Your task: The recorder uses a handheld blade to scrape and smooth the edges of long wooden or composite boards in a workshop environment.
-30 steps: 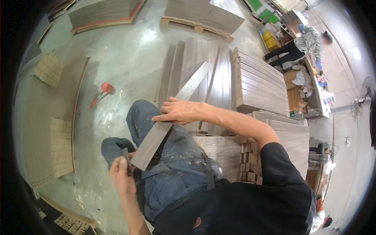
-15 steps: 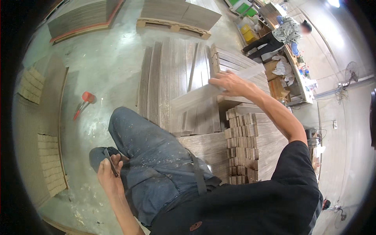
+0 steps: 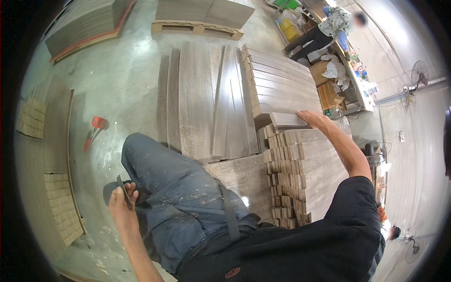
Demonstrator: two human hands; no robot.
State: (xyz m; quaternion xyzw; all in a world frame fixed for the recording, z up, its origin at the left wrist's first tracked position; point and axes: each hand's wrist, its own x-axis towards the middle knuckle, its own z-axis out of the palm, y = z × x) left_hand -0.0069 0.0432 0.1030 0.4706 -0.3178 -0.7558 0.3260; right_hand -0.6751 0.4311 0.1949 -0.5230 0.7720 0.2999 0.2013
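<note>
My left hand [image 3: 123,202], low on the left beside my knee, has its fingers closed round a slim, dark, knife-like tool [image 3: 121,183]; its exact kind is unclear. Further off to the right, my right hand [image 3: 312,119] grips the end of a short grey-brown wood plank [image 3: 285,120]. That plank lies at the far end of a tall stack of planks [image 3: 324,162], against a neighbouring stack [image 3: 282,87]. Several long planks [image 3: 192,94] lie side by side before me, one of them slanting across the others [image 3: 223,113].
A red mallet [image 3: 97,123] is on the floor at left. Large board stacks stand on pallets [image 3: 197,29] at the back, with another board stack [image 3: 51,155] along the left. A person [image 3: 329,33] bends at a cluttered workbench [image 3: 350,75] at far right.
My right hand has carried the plank from above the long planks rightward and down onto the stack. My left hand still holds the dark tool, at a slightly different angle.
</note>
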